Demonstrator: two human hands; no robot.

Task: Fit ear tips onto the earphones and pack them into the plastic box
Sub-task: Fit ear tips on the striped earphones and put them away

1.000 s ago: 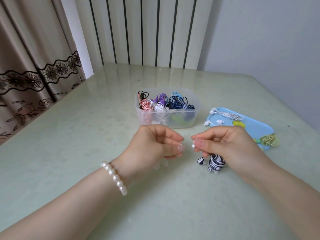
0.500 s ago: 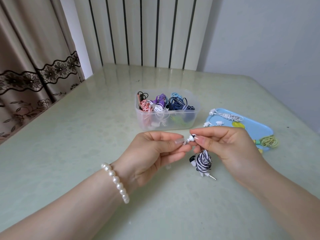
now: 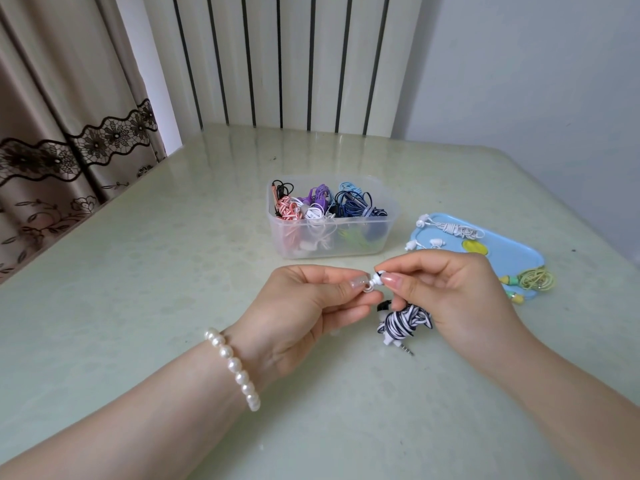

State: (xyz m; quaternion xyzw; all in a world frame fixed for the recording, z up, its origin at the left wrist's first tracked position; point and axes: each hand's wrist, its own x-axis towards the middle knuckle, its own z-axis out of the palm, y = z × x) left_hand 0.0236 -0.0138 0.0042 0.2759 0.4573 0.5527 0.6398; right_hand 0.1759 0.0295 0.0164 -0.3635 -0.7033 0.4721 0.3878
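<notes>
Worktop [image 3: 145,278] is pale green, glossy, faintly mottled, with a rounded far-right corner; it fills most of the view. It picks up soft reflections of the wall panel behind it. Back wall: white panel [image 3: 294,60] with thin dark vertical stripes, running down to the worktop's far edge. Right of it, plain light grey-blue wall [image 3: 536,91], matte, no fixtures visible. Left side: beige curtain [image 3: 52,98] hanging in folds, dark lace band with flower pattern across it, floral embroidery lower down. A narrow white strip [image 3: 152,64] sits between curtain and striped panel. Lighting is even, diffuse, daylight-like, soft shadows only. Floor not visible.
</notes>
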